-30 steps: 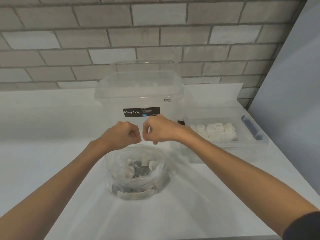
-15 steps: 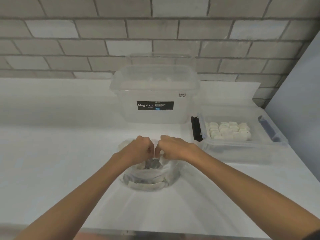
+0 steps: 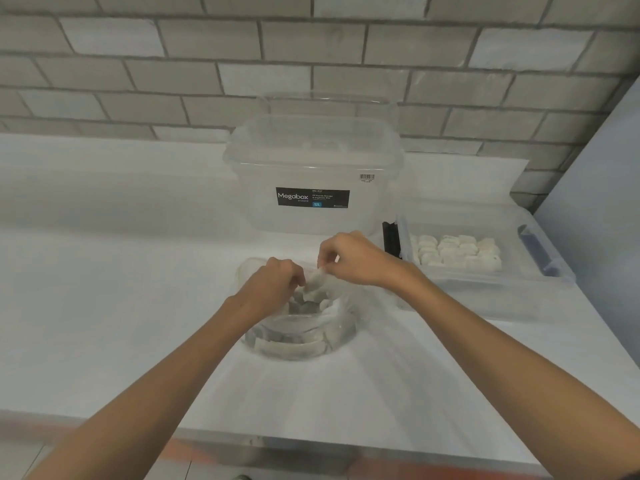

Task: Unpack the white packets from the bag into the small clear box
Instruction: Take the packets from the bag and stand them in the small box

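A clear plastic bag [image 3: 301,341] with several white packets inside stands on the white counter in front of me. My left hand [image 3: 270,289] is closed at the bag's mouth, its fingertips down among the packets. My right hand [image 3: 356,261] pinches a white packet [image 3: 317,278] just above the bag's opening. The small clear box [image 3: 485,292] sits to the right and holds several white packets [image 3: 457,252] in rows.
A large clear Megabox tub [image 3: 313,174] with a lid stands behind the bag against the grey brick wall. A dark latch [image 3: 391,239] is on the small box's left end, a blue one [image 3: 536,249] on its right. The counter edge runs near me.
Both hands have lowered from holding the bag's top up to its mouth. My right hand now holds a white packet above the opening. The view has shifted so the boxes sit further right.
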